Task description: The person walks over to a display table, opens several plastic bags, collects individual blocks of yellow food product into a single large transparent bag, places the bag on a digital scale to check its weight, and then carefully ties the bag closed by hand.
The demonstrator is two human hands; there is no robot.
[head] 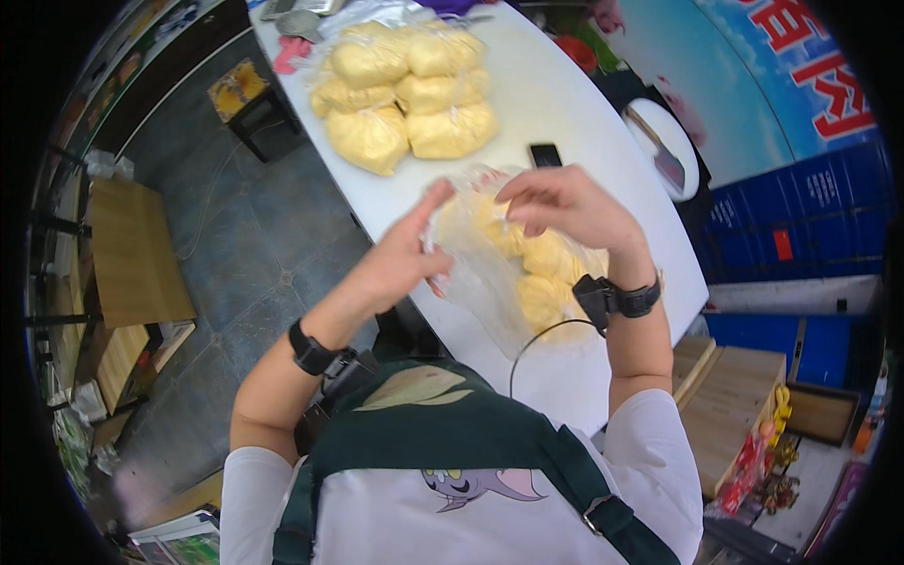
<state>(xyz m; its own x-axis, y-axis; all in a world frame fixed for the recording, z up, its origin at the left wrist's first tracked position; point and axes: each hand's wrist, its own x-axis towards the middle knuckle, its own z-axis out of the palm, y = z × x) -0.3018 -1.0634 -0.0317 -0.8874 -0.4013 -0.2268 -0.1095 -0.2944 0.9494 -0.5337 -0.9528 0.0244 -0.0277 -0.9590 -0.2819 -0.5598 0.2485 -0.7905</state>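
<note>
A large clear plastic bag (480,282) lies on the white table before me, with several smaller bags of yellow, crumbly-looking food (547,296) in or under it. At its left edge is my left hand (399,258), thumb and fingers spread around gathered film. My right hand (568,208) is over the far part of the bag with its fingers curled; whether film is pinched between them is unclear. Beyond my hands, several tied clear bags of the same yellow food (452,131) sit stacked in rows. Both wrists wear black strapped devices.
A dark phone (545,155) lies on the white table (579,106) just past my right hand. To the right, a spatula (664,159) rests on a round white lid or board (688,176). A patterned stool (239,90) stands on the floor at left.
</note>
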